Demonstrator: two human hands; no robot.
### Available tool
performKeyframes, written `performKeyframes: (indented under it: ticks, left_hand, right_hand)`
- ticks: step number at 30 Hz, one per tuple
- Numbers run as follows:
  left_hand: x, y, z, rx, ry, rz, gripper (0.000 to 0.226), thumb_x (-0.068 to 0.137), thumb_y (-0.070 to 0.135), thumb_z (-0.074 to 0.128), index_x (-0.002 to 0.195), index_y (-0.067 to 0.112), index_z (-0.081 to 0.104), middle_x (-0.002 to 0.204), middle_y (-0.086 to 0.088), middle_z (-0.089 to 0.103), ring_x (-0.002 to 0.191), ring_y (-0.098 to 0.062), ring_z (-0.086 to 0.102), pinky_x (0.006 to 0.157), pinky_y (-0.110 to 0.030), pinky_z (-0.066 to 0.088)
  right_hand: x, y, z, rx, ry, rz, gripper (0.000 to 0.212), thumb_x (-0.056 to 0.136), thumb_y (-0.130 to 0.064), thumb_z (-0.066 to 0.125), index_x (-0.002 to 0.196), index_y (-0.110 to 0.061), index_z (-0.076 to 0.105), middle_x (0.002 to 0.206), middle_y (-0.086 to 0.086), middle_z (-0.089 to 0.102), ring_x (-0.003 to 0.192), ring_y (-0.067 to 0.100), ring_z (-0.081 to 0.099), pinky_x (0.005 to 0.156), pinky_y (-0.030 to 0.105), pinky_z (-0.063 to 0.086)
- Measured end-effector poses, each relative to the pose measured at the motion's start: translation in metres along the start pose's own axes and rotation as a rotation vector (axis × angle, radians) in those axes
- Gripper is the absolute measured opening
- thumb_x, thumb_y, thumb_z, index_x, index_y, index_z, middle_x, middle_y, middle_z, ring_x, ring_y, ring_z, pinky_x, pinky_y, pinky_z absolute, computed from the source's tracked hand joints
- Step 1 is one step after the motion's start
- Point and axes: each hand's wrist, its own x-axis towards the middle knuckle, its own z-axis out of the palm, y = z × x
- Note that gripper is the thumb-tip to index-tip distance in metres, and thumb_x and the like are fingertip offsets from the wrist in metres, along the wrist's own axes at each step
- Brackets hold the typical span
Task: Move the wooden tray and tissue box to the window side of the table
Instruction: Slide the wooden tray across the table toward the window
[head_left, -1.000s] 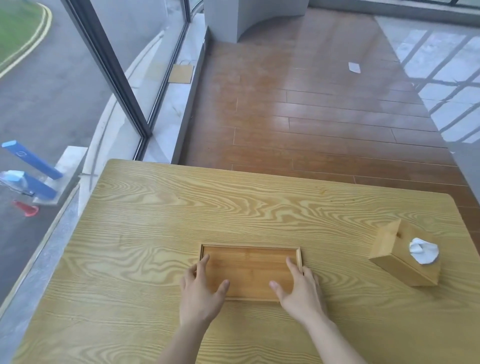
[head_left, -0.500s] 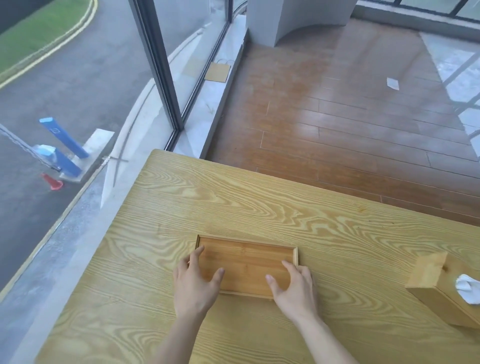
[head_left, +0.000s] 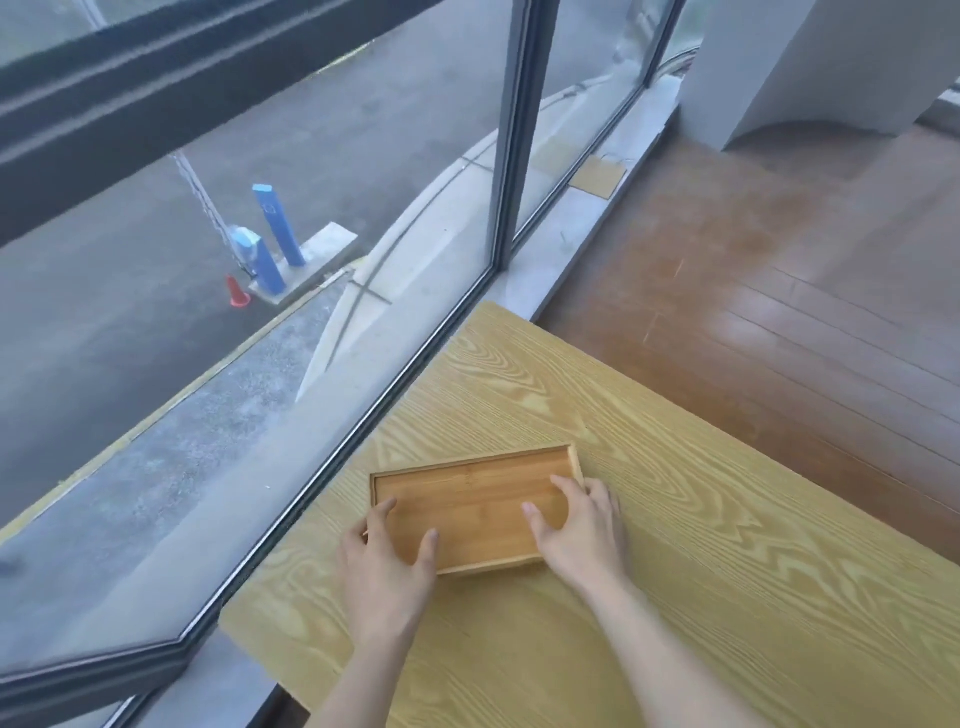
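Observation:
A shallow rectangular wooden tray (head_left: 470, 496) lies flat on the light wood-grain table (head_left: 701, 545), close to the table's left edge by the window. My left hand (head_left: 387, 564) grips the tray's near left corner, thumb inside the rim. My right hand (head_left: 579, 530) holds its right end, fingers over the rim and thumb on the tray's floor. The tissue box is out of view.
A large glass window (head_left: 260, 364) with dark frames runs along the table's left edge, with a grey sill (head_left: 550, 270) beyond the table. Brown wooden floor (head_left: 779, 270) stretches to the right. A white pillar (head_left: 769, 67) stands at the back.
The tray has slid left with both hands on it, to near the window-side edge. My view swung left, so the tissue box dropped out of frame on the right.

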Motion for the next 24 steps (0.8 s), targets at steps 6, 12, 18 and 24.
performKeyframes:
  ticks: [6,12,18,24]
  left_hand:
    - [0.007,-0.016,-0.014,-0.059,0.032,-0.118,0.060,0.082,0.041,0.072,0.136,0.025,0.051,0.133,-0.016,0.049,0.130,-0.033,0.040,0.104,-0.044,0.038]
    - [0.014,-0.021,-0.015,-0.079,0.020,-0.189,0.062,0.086,0.038,0.069,0.141,0.023,0.045,0.134,-0.019,0.048,0.130,-0.032,0.041,0.103,-0.042,0.039]
    - [0.018,-0.022,-0.018,-0.020,-0.022,-0.230,0.065,0.088,0.039,0.065,0.145,0.024,0.037,0.124,-0.018,0.050,0.120,-0.033,0.048,0.094,-0.038,0.041]
    - [0.019,-0.030,-0.022,0.083,-0.080,-0.186,0.073,0.087,0.050,0.058,0.149,0.034,0.021,0.126,-0.013,0.046,0.111,-0.030,0.056,0.086,-0.038,0.050]
  right_hand:
    - [0.036,-0.057,0.018,-0.069,-0.006,-0.105,0.067,0.092,-0.061,0.062,0.149,-0.026,0.053,0.150,0.007,0.047,0.141,0.027,0.039,0.114,0.045,0.041]
    - [0.065,-0.094,0.036,-0.141,-0.013,-0.170,0.067,0.091,-0.064,0.060,0.148,-0.028,0.054,0.153,0.009,0.045,0.143,0.030,0.037,0.116,0.051,0.039]
    - [0.088,-0.116,0.052,-0.154,-0.042,-0.215,0.066,0.091,-0.062,0.062,0.147,-0.027,0.055,0.159,0.011,0.043,0.147,0.032,0.035,0.121,0.049,0.033]
    - [0.100,-0.126,0.054,-0.064,-0.142,-0.267,0.065,0.093,-0.053,0.069,0.150,-0.027,0.053,0.167,0.007,0.037,0.155,0.028,0.028,0.125,0.047,0.027]
